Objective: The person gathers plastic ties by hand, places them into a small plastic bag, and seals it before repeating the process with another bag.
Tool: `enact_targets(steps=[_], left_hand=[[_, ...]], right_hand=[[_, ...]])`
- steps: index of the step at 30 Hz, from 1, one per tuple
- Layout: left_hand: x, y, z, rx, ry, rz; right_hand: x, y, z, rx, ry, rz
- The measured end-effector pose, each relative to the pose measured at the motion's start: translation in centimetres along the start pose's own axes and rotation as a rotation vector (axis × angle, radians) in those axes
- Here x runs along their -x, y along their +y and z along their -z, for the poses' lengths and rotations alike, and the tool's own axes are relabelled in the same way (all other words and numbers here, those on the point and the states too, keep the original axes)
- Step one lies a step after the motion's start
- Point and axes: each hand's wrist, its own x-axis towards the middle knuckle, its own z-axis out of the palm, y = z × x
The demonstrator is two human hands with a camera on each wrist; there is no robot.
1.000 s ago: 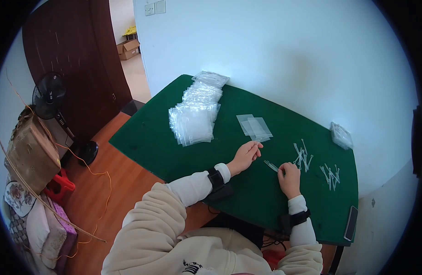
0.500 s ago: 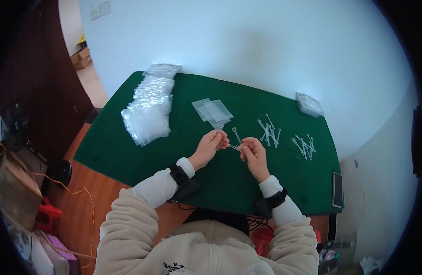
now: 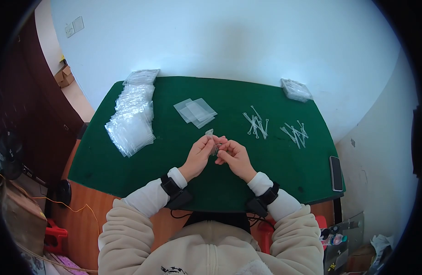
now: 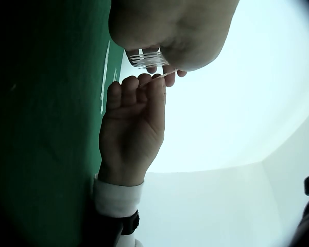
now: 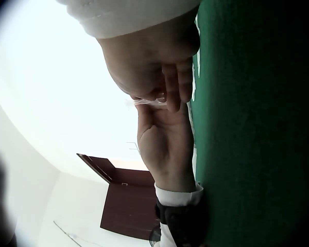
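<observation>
The left hand [image 3: 198,157] holds a small bunch of thin clear sticks [image 3: 213,145], whose looped ends stick up above its fingers. Close against it, the right hand [image 3: 236,159] pinches one thin stick; in the left wrist view that stick [image 4: 159,77] runs between the fingertips of both hands. Several stacked sticks [image 4: 147,59] lie across the left fingers. Beyond the hands, a few flat clear bags [image 3: 199,110] overlap on the green table [image 3: 174,137]. Two loose piles of sticks, a nearer one [image 3: 255,126] and a farther one [image 3: 297,135], lie to the right.
A long fanned stack of clear bags [image 3: 130,128] covers the table's left part. A clear packet [image 3: 296,90] sits at the back right by the wall. A phone [image 3: 336,173] lies at the right edge. A fan [image 3: 11,153] and boxes stand on the left.
The right hand has come from beside the nearer stick pile to the left hand, carrying a stick. The head view has turned, so the table sits farther left in it.
</observation>
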Motion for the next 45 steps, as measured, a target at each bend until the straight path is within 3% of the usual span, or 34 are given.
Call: enact_targets(steps=[6,9,14,17,18,21,25,30,37,45], left_hand=[[0.3,0.7,-0.2,-0.171,-0.077,-0.085],[0.2,0.2,0.0,-0.291,-0.165,-0.218],[0.5,0.8,0.2,-0.353,-0.148,-0.121],[0.5,1.2,-0.2,-0.659,-0.062,-0.366],[0.4,1.1,-0.2,-0.655,-0.068,-0.361],[0.2,0.8,0.4,-0.591,-0.112,-0.205],[0.2,-0.3,0.9,-0.459,-0.188,0.025],[0.2,0.1,0.9,-0.457,-0.234,0.031],[0.3,0.1,0.9,-0.194,-0.263,0.207],[0.4,0.7,0.6,-0.037,-0.263,0.297]], right_hand=[[0.0,-0.6,-0.2,0.071,-0.035,-0.015],[0.1,-0.8,-0.2,0.06,-0.077,0.018],[-0.2,-0.4,-0.1,0.129,-0.052,-0.005],[-0.1,-0.7,0.1,0.111,-0.002,0.083],[-0.1,-0.9,0.3,0.11,0.005,0.08],[-0.1,-1.1,0.6,0.09,0.082,0.189],[-0.3,-0.2,1.1,0.137,0.082,0.181],[-0.3,-0.7,1.2,0.12,0.115,0.156],[-0.3,-0.6,1.2,0.114,0.132,0.146],[-0.1,-0.7,1.2,0.122,0.163,0.144]])
